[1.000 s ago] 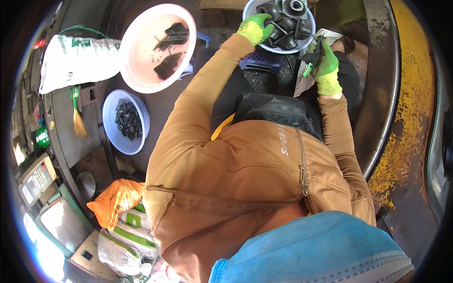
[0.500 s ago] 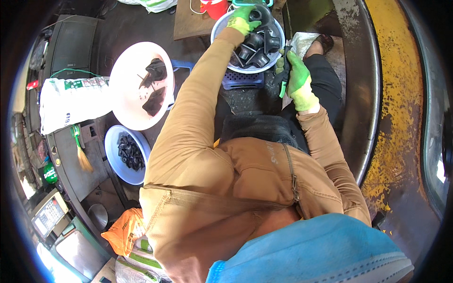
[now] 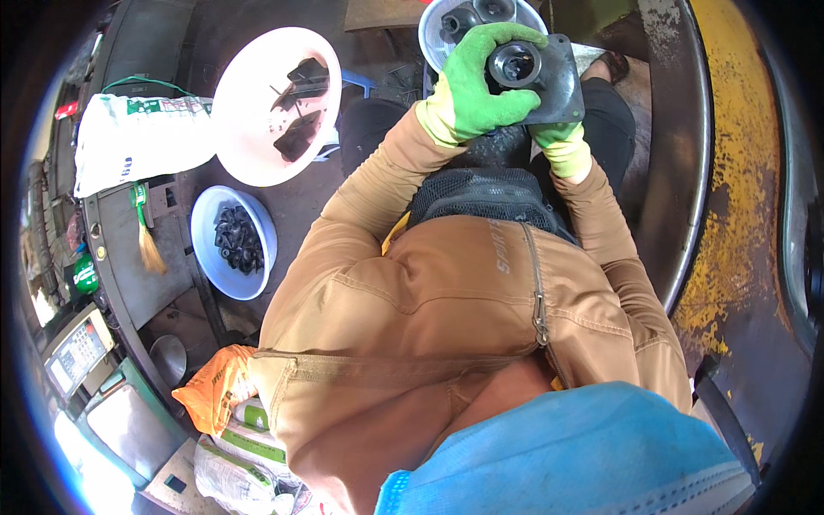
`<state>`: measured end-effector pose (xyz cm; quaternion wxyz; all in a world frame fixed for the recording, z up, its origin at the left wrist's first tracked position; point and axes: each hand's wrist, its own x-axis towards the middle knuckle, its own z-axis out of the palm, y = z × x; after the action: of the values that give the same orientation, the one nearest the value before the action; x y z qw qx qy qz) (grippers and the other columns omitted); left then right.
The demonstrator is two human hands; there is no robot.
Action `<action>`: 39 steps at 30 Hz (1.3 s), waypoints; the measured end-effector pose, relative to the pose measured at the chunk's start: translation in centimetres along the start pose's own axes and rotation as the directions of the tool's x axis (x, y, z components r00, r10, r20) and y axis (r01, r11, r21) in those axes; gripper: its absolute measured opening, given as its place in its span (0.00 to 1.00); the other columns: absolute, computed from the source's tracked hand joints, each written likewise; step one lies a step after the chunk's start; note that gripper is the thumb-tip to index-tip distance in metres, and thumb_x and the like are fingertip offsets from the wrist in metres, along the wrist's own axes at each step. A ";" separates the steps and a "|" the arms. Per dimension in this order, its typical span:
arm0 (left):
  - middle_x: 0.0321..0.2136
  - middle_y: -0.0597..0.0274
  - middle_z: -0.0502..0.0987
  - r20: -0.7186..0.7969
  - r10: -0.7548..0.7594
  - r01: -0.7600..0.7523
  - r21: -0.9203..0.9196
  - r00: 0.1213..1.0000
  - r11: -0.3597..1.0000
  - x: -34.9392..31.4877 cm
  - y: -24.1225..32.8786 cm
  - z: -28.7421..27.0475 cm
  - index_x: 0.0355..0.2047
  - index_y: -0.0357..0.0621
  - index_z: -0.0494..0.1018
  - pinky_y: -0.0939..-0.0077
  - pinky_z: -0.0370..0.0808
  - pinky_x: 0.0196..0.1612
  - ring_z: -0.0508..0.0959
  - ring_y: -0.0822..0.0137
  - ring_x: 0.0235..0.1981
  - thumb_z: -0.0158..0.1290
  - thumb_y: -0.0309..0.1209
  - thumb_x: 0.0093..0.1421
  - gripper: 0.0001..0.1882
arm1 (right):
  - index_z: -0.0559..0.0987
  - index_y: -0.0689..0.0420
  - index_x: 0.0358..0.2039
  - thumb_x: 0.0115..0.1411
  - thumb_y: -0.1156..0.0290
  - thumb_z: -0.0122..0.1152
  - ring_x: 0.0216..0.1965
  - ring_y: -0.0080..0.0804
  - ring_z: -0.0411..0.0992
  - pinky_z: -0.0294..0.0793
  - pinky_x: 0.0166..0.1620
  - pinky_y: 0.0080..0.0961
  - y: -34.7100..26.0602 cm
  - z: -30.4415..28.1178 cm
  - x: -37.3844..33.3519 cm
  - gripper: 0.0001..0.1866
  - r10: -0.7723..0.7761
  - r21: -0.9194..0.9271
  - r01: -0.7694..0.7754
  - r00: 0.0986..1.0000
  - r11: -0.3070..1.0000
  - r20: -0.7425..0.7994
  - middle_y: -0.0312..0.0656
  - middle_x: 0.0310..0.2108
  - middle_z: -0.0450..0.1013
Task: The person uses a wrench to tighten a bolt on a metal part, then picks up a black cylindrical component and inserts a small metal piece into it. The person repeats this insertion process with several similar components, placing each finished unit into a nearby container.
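Observation:
Level with my lap, I hold up a black moulded part with a round collar and a square flange point(image 3: 562, 81). My left hand point(image 3: 481, 90), in a green glove with a yellow cuff, is closed around the collar side, thumb below and fingers above. Behind the flange is my right hand point(image 3: 562, 148); only its yellow cuff and a little green show, so its fingers are hidden. Just beyond, a white basin with a bluish rim point(image 3: 423, 39) contains more black round-mouthed parts point(image 3: 461, 21).
To the left stands a pale pink basin point(image 3: 236, 112) with a few dark pieces. A blue basin point(image 3: 203, 257) of small black pieces sits nearer. Beside them are a white sack point(image 3: 142, 142) and a hand broom point(image 3: 148, 245). A worn yellow metal frame point(image 3: 725, 197) rises at my right.
My left hand has left the far basin and come back toward me with the black part. My right hand, seen earlier with a dark green-tipped tool, is now behind the part. The view has shifted.

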<state>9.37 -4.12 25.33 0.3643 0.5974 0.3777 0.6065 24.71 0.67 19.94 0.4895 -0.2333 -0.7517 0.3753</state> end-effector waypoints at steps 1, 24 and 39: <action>0.48 0.57 0.76 -0.041 -0.005 0.008 0.074 0.999 0.997 -0.4 0.4 0.6 0.51 0.39 0.73 0.69 0.72 0.54 0.75 0.64 0.50 0.64 0.27 0.46 0.29 | 0.75 0.57 0.50 0.57 0.69 0.65 0.46 0.33 0.76 0.77 0.47 0.27 -0.7 0.1 0.1 0.20 0.021 -0.047 -0.019 0.999 0.999 0.039 0.40 0.45 0.76; 0.43 0.53 0.80 0.625 -0.054 0.248 -0.228 0.779 0.942 0.1 2.9 -0.6 0.40 0.37 0.77 0.65 0.73 0.54 0.78 0.61 0.48 0.65 0.28 0.41 0.22 | 0.69 0.55 0.58 0.56 0.70 0.67 0.56 0.33 0.68 0.68 0.59 0.29 -4.7 -2.1 -4.1 0.29 0.339 0.211 -0.459 0.836 0.863 0.432 0.42 0.53 0.69; 0.46 0.52 0.79 -0.093 0.197 -0.190 0.072 0.976 0.979 0.7 2.8 1.5 0.37 0.40 0.78 0.67 0.74 0.52 0.78 0.62 0.48 0.73 0.35 0.39 0.25 | 0.73 0.64 0.50 0.54 0.75 0.65 0.44 0.32 0.75 0.75 0.46 0.26 -5.7 0.2 0.8 0.23 0.015 0.068 -0.014 1.000 0.998 -0.017 0.43 0.43 0.76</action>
<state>10.92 -4.74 28.10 0.2652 0.6113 0.3544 0.6560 24.32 -2.27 24.83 0.5011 -0.2252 -0.7325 0.4021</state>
